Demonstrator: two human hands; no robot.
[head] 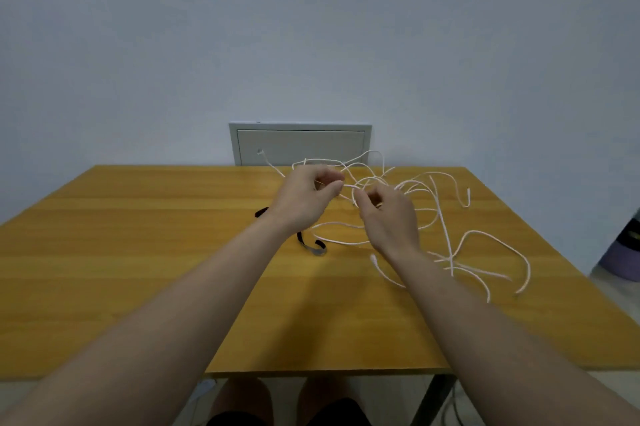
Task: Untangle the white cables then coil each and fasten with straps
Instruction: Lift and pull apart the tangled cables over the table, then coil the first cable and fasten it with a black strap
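Our left hand (304,200) and right hand (391,217) each pinch 1 strand of the white cables (445,238), fingers (332,187) curled; the strand runs left-right between them (tangle spreads rightward).

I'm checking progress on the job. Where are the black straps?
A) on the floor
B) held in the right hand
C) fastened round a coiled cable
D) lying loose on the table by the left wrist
D: the black straps lie loose on the table under the left hand, which, like the right hand, pinches the tangled white cables.
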